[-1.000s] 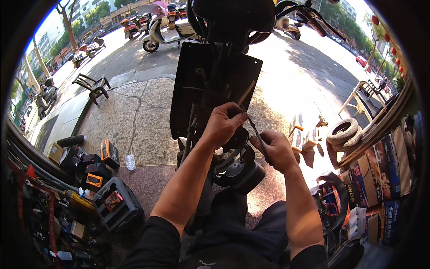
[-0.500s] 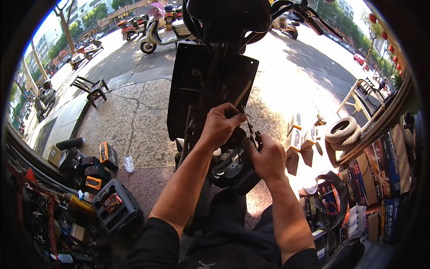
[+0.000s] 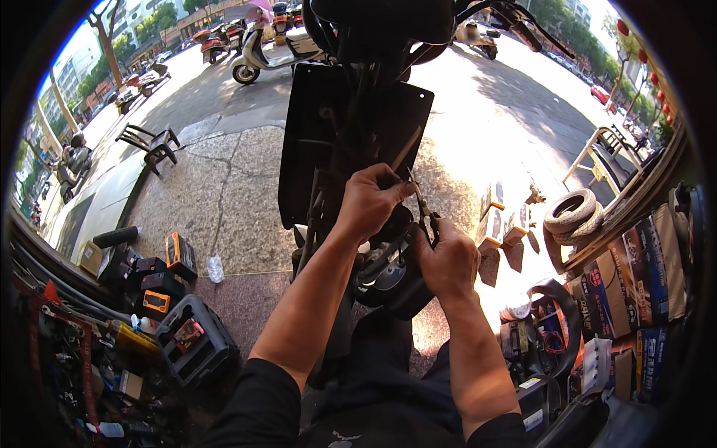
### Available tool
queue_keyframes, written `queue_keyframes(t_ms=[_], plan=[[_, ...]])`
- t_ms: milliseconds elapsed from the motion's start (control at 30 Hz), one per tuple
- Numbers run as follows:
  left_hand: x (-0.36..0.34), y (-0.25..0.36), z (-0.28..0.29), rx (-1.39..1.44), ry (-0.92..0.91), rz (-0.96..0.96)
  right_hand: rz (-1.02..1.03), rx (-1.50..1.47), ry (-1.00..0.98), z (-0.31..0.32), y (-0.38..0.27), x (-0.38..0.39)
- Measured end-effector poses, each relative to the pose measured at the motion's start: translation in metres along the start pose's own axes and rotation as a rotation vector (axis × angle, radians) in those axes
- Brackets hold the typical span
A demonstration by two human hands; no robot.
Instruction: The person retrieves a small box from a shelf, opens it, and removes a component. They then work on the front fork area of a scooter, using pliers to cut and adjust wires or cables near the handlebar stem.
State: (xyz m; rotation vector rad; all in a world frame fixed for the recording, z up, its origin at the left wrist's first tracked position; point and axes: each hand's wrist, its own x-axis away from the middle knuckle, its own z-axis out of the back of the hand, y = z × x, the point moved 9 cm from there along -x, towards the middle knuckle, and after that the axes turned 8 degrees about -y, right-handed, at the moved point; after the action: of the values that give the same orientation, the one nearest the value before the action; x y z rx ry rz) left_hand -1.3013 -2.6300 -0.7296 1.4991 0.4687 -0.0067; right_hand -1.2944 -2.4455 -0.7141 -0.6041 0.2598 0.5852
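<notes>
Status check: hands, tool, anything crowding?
Right hand: gripping plier-like tool. Left hand: thumb and finger pinched near its tip, contents unclear. Black panel behind left hand.

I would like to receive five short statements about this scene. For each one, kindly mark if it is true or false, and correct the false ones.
1. The right hand holds a slim tool. True.
2. The left hand is far away from the tool. False: its fingertips are close to the tool's tip.
3. The chair on the left is white. False: it is dark.
4. A white scooter stands on the street beyond the hands. True.
5. The tyres lie to the left of the hands. False: they are to the right.
</notes>
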Motion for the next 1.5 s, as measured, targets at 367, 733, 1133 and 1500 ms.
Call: queue_keyframes(t_ms=[367,733,1133,1500], plan=[[0.002,0.006,0.001,-0.085,0.045,0.006,-0.038,-0.033,0.033,-0.006,0.002,0.005],[0.007,0.018,-0.003,-0.088,0.036,-0.008,-0.034,-0.313,0.131,0.015,0.009,0.004],[0.013,0.025,-0.001,-0.092,0.022,0.004,-0.128,-0.671,-0.160,-0.026,0.032,0.018],[0.029,0.069,0.005,-0.651,-0.105,0.003,-0.341,-1.200,-0.590,-0.072,0.041,0.055]])
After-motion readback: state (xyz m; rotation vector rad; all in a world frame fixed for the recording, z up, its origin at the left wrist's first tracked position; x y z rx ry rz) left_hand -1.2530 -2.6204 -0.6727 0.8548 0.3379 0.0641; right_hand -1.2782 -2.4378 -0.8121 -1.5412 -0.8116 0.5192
